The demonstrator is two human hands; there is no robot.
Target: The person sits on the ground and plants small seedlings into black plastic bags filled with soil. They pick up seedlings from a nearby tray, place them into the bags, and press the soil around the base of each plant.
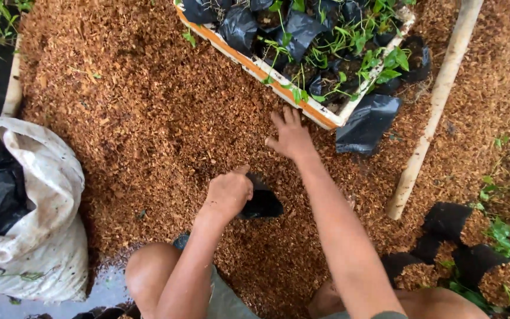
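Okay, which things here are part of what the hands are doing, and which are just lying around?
In use:
left hand, gripping a small black bag
right hand, palm down on the brown shavings

Lying about:
white sack of black bags
seedling tray
pale pole
filled black bags

sack: white woven, (36, 236) at the left edge, black bags inside
crate: (267, 74) top centre, seedlings in black bags
pole: pale, (432, 112) slanting at right
filled bags: (497, 277) bottom right corner

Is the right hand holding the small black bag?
No: the right hand lies open on the wood chips, while the left hand grips the black bag.
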